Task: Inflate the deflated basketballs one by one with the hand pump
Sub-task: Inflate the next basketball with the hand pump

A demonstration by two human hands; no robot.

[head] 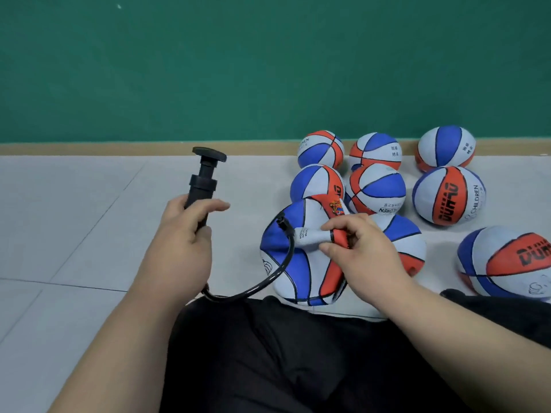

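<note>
Two grips, both closed. Left hand holds the black plastic pump upright; right hand pinches the limp blue-white-red basketball, seemingly steadying it.

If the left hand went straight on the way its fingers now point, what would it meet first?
Probably the deflated ball: the left hand, gripping the pump, points its fingers right, toward the ball's upper fold. Depth is unclear from one view.
</note>
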